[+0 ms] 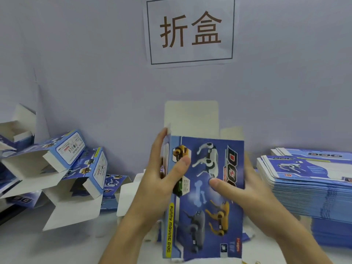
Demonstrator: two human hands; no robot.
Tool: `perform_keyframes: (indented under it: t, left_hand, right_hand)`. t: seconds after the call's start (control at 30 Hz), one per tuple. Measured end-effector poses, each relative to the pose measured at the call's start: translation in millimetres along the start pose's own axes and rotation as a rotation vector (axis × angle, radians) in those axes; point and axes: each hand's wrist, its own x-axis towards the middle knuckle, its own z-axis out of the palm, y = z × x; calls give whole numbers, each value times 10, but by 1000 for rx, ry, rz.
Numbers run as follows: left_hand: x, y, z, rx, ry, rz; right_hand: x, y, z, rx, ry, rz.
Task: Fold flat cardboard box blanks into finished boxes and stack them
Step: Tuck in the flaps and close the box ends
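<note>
I hold a blue box blank [205, 216] printed with robot dogs upright in front of me, its white top flap [191, 117] standing open toward the wall. My left hand [162, 176] grips its left edge, thumb on the printed face and fingers behind. My right hand [245, 191] grips the right edge, thumb pressed on the face near a bone picture. A tall stack of flat blanks [308, 187] lies at the right. Several folded boxes [76, 164] lie piled at the left.
A grey-white table [57, 244] carries everything. A lilac wall [95, 73] stands close behind, with a paper sign [190, 31] taped on it. Loose white flaps of the folded boxes [74, 212] stick out toward the middle.
</note>
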Motion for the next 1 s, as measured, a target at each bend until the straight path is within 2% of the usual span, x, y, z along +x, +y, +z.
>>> perform_keyframes:
  t: [0.17,0.43,0.57,0.67,0.77,0.9,1.0]
  left_hand:
    - [-39,-89,43,-45,-2,66]
    - [-26,-39,58,109,113,130]
    - [-25,-33,115,0,189,51]
    - [-32,-51,159,-122,275,-62]
    - [-30,-46,169,-95,272,-49]
    - [-22,-67,149,-229,260,-39]
    - [-7,-95,132,-221,244,-75]
  right_hand:
    - [8,-12,33,39,54,-20]
    - [23,-63,182,60,101,-62]
    - [7,-87,222,143,54,-20]
    - [43,-72,278,91,204,-10]
    - [73,-69,305,-13,287,2]
    - [64,-62,282,122,282,116]
    - [86,-38,250,163,181,142]
